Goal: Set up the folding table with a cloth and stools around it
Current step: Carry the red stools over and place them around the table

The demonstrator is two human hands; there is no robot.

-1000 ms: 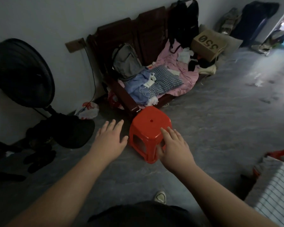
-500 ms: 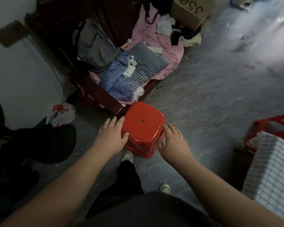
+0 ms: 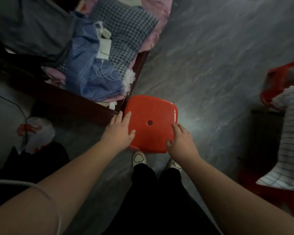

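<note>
Fetching a stool (image 3: 151,123): left hand (image 3: 118,132) and right hand (image 3: 181,141) lie flat-fingered on its seat edges, grip wide. Next, curl under and lift.

My head camera is the only view, and it looks almost straight down past my forearms from close above. My shoes (image 3: 139,157) sit at lower centre, the grey floor (image 3: 219,65) fills the upper right, and the dim left edge is probably shadowed clutter.
</note>
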